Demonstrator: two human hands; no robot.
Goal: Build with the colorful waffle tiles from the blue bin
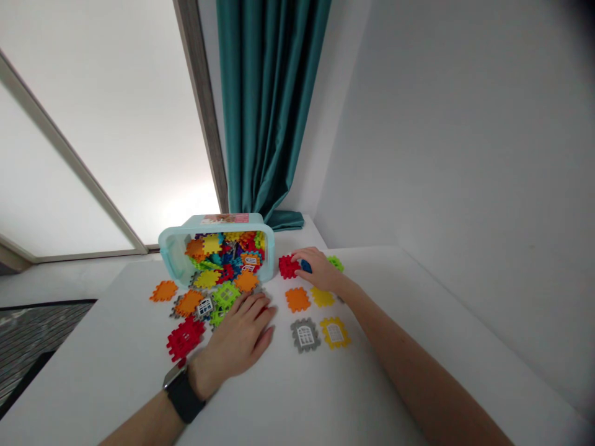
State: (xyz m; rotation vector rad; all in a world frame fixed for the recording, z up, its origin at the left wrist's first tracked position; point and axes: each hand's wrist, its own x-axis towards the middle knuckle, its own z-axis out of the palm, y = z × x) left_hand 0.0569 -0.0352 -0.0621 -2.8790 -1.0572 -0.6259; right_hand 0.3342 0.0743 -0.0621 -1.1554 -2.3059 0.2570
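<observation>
My left hand (244,339), with a watch on its wrist, rests palm down with fingers stretched over the near edge of a spread of interlocking plastic tiles. Green window tiles (225,296) lie at its fingertips, and a bit of red shows under the fingers. Farther right, my right hand (317,267) has its fingers closed around a blue tile (305,266), mostly covered by the hand. Its fingertips reach a red tile (288,267); a green tile (335,263) peeks out behind. Nearer lie an orange tile (297,300), a yellow tile (322,297), a grey window tile (305,335) and a yellow window tile (335,333).
A light blue plastic tub (171,257) lies on its side on the white table (297,396), mixed tiles spilling from its mouth. Red tiles (186,338) and orange tiles (164,291) lie to the left. A teal curtain (264,111) hangs behind; a wall (446,136) borders the right.
</observation>
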